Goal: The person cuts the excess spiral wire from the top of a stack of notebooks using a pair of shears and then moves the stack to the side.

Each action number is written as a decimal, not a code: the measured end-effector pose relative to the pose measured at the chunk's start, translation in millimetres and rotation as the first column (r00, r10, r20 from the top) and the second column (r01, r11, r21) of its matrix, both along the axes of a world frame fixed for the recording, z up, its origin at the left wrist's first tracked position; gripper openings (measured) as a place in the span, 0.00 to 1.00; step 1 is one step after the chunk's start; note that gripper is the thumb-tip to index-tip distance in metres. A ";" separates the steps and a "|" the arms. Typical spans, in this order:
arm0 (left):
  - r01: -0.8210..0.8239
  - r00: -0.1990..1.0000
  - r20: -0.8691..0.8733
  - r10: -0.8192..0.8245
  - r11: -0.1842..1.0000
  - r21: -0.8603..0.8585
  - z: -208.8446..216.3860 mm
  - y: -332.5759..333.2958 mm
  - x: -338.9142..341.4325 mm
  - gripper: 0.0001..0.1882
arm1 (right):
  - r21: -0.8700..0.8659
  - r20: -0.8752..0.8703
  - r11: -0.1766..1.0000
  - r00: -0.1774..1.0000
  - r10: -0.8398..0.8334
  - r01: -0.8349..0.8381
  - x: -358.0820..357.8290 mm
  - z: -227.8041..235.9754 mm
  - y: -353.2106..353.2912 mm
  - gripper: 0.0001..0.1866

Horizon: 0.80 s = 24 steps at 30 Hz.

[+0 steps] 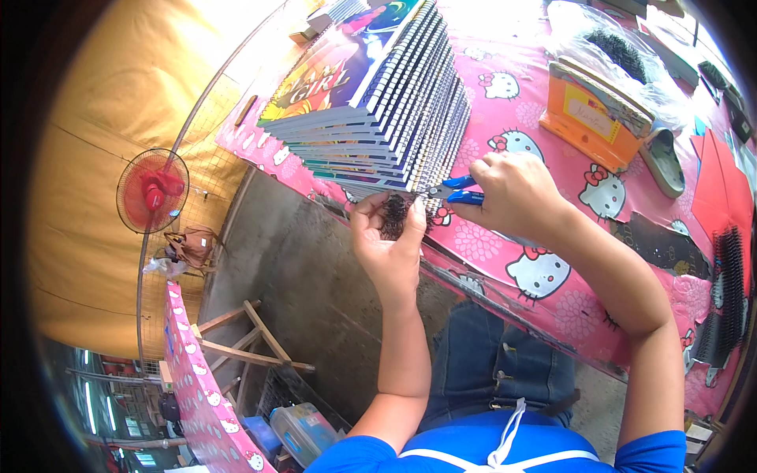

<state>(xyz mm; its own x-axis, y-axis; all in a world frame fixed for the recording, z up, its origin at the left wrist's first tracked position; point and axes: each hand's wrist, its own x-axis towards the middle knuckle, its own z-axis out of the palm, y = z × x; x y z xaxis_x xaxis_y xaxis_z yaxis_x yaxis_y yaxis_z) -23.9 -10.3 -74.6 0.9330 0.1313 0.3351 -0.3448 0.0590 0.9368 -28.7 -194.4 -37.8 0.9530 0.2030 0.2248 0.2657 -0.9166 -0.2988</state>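
In the head view, the half-curled left hand (392,256) held a dark, curly, wire-like bunch (394,214) in the middle. It seemed light and springy, best held by its sides. The right hand (512,189) wrapped round blue-handled metal pliers (460,182) at 2 o'clock. Big letters showed on the tall stack of shiny, wire-bound books (386,110) at 12 o'clock.

A red fan (154,195) shows above a brown bag (192,246), against yellow sheeting (87,260).
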 end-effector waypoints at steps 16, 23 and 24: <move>0.022 0.997 -0.069 -0.026 0.998 -0.064 0.5 4.0 1.3 0.20 | -0.008 -0.234 0.999 0.971 -0.040 0.039 -2.0 -0.5 3.8 0.26; 0.031 0.980 -0.189 -0.067 0.981 -0.190 1.8 2.7 -2.7 0.20 | -0.049 0.562 0.996 0.823 0.084 -0.069 6.4 -34.6 -7.5 0.26; 0.046 0.979 -0.186 -0.079 0.984 -0.174 -0.2 1.3 -2.7 0.20 | -0.049 0.600 0.995 0.794 0.100 -0.088 10.8 -37.0 -5.9 0.27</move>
<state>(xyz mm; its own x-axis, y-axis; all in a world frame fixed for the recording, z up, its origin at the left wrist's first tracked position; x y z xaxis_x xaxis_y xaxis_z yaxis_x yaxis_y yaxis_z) -26.6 -9.0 -74.8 0.9858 0.1099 0.1273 -0.1504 0.2369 0.9598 -17.9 -200.3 -74.8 0.6036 0.2939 0.7412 0.4715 -0.8812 -0.0345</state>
